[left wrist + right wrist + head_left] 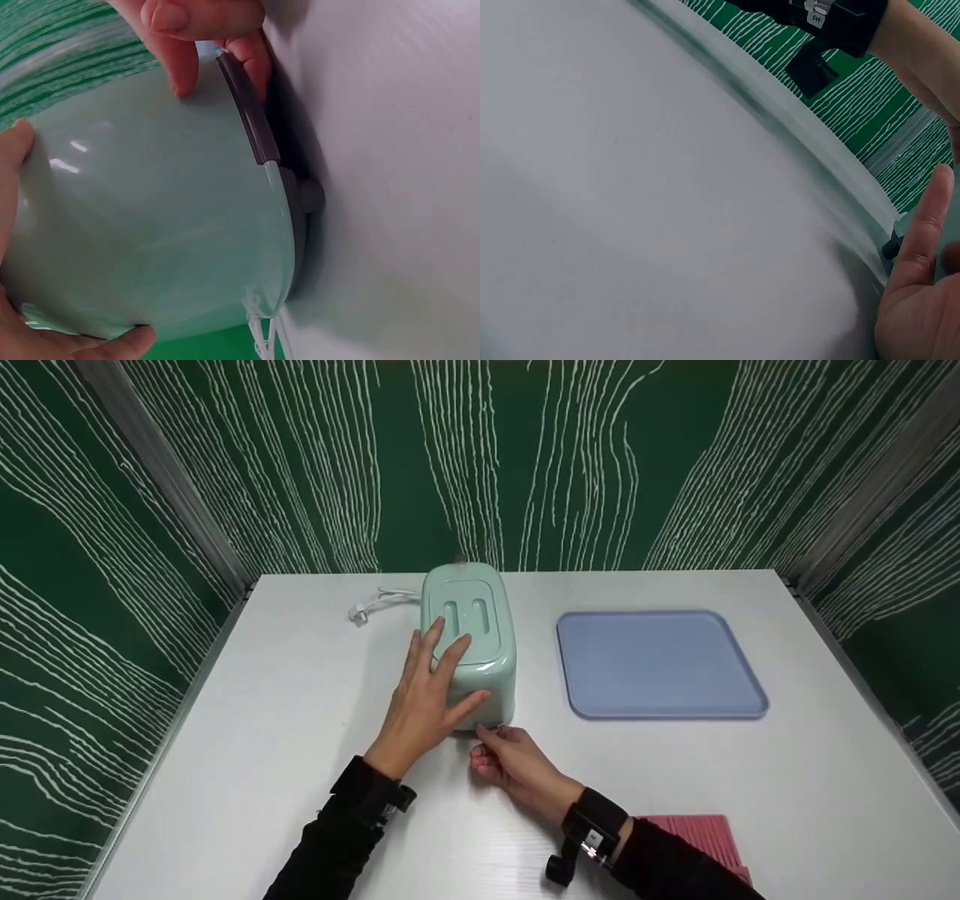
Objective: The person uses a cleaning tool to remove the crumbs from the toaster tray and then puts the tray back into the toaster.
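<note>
A mint-green two-slot toaster (484, 682) stands on the white table with one narrow end towards me. My left hand (424, 690) rests on it with spread, fairly straight fingers, the fingertips on the top by the slots and the thumb against the near end. At the bottom edge of that end, my right hand (517, 765) has its thumb and curled fingers on a dark strip (251, 112), which looks like the crumb tray's edge. In the left wrist view, one fingertip touches the toaster's wall and another lies behind the strip. A dark foot (311, 196) shows below the body.
A blue rectangular tray (660, 664) lies right of the toaster. White cord with a plug (360, 613) lies to its left. A pink ridged item (701, 836) is partly covered by the right sleeve. Green walls with white streaks (450, 472) enclose the table (262, 720).
</note>
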The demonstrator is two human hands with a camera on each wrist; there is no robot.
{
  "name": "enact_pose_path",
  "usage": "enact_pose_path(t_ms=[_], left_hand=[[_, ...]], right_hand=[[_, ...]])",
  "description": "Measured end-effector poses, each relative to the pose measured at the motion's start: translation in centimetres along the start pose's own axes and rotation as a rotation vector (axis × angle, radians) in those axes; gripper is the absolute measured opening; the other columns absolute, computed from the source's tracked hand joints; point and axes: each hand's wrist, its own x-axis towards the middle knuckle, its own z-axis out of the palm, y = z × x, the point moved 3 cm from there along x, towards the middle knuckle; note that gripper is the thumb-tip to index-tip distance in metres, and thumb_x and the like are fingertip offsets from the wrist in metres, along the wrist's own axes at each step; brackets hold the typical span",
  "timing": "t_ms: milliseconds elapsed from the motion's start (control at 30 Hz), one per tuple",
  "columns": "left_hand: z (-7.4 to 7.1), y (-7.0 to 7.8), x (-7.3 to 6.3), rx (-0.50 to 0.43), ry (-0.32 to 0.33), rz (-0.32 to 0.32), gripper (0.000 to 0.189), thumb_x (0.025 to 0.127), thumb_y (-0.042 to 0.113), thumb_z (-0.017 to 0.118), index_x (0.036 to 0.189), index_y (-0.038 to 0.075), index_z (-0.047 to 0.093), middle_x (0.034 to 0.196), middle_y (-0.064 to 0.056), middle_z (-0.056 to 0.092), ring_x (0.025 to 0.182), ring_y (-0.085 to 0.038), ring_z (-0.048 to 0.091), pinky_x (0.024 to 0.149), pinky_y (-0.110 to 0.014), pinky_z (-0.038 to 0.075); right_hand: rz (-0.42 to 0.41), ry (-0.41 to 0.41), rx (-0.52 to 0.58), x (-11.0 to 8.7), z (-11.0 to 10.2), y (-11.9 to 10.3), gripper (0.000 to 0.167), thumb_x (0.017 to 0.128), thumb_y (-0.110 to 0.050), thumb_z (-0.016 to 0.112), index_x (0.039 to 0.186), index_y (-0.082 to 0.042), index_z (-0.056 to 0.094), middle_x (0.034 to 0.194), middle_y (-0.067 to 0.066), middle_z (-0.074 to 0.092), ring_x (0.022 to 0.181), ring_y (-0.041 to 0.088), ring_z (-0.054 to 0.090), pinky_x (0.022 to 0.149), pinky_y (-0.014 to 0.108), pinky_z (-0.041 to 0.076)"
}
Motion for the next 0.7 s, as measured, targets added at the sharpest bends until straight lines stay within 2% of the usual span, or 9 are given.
enact_pose_path(t_ms=[267, 400, 533, 700], left_hand=[[0.2, 0.0, 0.0, -0.001, 0.018, 0.011, 0.077, 0.098, 0.056, 0.074, 0.161, 0.027, 0.043, 0.174, -0.016, 0.028, 0.156, -0.062, 0.028, 0.104, -0.071, 0.054], [0.2, 0.0, -0.1, 0.02, 0.023, 0.029, 0.076, 0.098, 0.056, 0.075, 0.161, 0.026, 0.044, 0.173, -0.017, 0.03, 0.155, -0.062, 0.03, 0.102, -0.068, 0.057], [0.1, -0.2, -0.3, 0.042, 0.021, 0.043, 0.076, 0.097, 0.055, 0.075, 0.161, 0.026, 0.045, 0.173, -0.017, 0.031, 0.155, -0.061, 0.031, 0.101, -0.064, 0.059], [0.0, -0.3, -0.2, 0.041, 0.022, 0.047, 0.076, 0.097, 0.055, 0.075, 0.16, 0.026, 0.045, 0.172, -0.018, 0.031, 0.155, -0.061, 0.031, 0.098, -0.062, 0.061]], right_hand=[[-0.051, 0.062, 0.083, 0.1, 0.7, 0.4, 0.02, 0.115, -0.016, 0.048, 0.11, 0.002, 0.053, 0.075, -0.003, 0.065, 0.06, 0.0, 0.061, 0.055, 0.012, 0.053], [-0.068, 0.067, 0.102, 0.1, 1.0, 0.7, 0.02, 0.116, -0.017, 0.047, 0.109, 0.0, 0.05, 0.074, -0.003, 0.065, 0.059, 0.001, 0.061, 0.054, 0.012, 0.052], [-0.053, 0.04, 0.077, 0.1, 1.1, 1.0, 0.022, 0.117, -0.019, 0.044, 0.109, 0.0, 0.049, 0.073, -0.003, 0.065, 0.059, 0.001, 0.062, 0.054, 0.013, 0.053], [-0.058, 0.025, -0.005, 0.3, 1.2, 0.8, 0.024, 0.118, -0.022, 0.041, 0.11, 0.0, 0.048, 0.07, -0.003, 0.066, 0.057, 0.001, 0.061, 0.053, 0.013, 0.052]])
